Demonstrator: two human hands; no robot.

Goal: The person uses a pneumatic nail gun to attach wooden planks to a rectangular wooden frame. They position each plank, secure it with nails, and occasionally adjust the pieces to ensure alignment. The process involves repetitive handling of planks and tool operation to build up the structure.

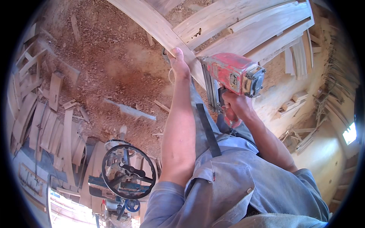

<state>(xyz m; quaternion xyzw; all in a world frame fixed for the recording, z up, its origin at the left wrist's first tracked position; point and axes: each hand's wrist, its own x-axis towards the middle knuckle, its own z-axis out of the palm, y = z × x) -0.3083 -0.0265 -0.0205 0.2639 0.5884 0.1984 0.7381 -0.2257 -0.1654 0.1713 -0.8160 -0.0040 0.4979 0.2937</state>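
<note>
My left hand [180, 67] grips the edge of a long pale wooden board [152, 22], its thumb on top and its other fingers hidden beneath. The board runs from the top of the view down to my waist and crosses the end of a slatted wooden panel [262, 32]. In my right hand [240, 104] is a red nail gun [228, 68], worn and dusty, held by its handle. The gun's nose end is close to the board, just right of my left hand; whether it touches the wood I cannot tell.
Sawdust and wood chips [102, 57] cover the floor, with a loose strip [131, 111] lying on it. A machine with a black handwheel [129, 167] stands at lower left. Many boards [49, 129] lean at the left; small wood blocks [294, 102] lie at the right.
</note>
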